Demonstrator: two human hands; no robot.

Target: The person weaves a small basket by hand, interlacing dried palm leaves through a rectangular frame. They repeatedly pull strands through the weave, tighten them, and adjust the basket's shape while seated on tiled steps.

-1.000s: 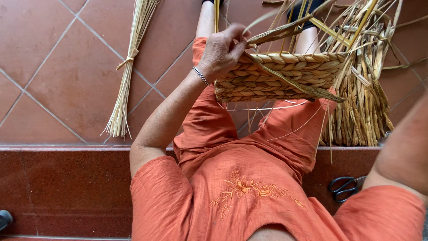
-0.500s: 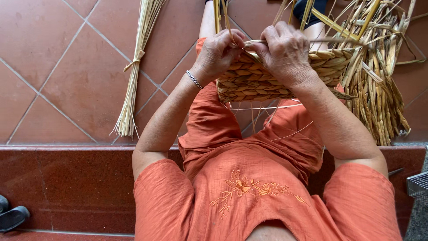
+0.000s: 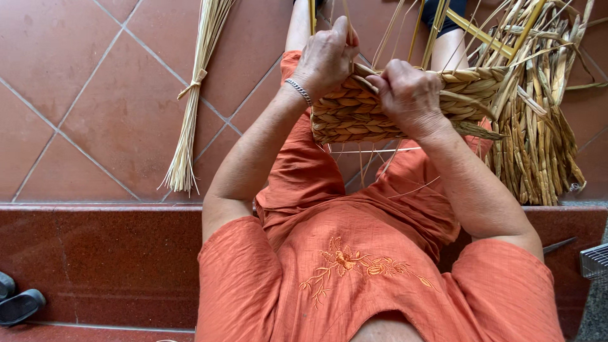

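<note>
Head view, step: weaving the wall of a half-made basket [image 3: 354,111], held over the knees.
Left hand [image 3: 326,57]: fingers clenched on the basket's rim, by an upright strand.
Right hand [image 3: 410,95]: fingers clenched on the woven wall (strand tip hidden).
Next move, likely: firm pulling, strands kept level.
Room: loose reeds [image 3: 538,126] crowd the right; tied bundle [image 3: 193,95] lies well apart on tiled floor [image 3: 82,95]; step edge [image 3: 95,206] below.

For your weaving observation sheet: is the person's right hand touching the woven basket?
Touching. The head view shows the right hand pressed over the rim of the woven basket, its fingers curled onto the braided strands with no gap.
</note>
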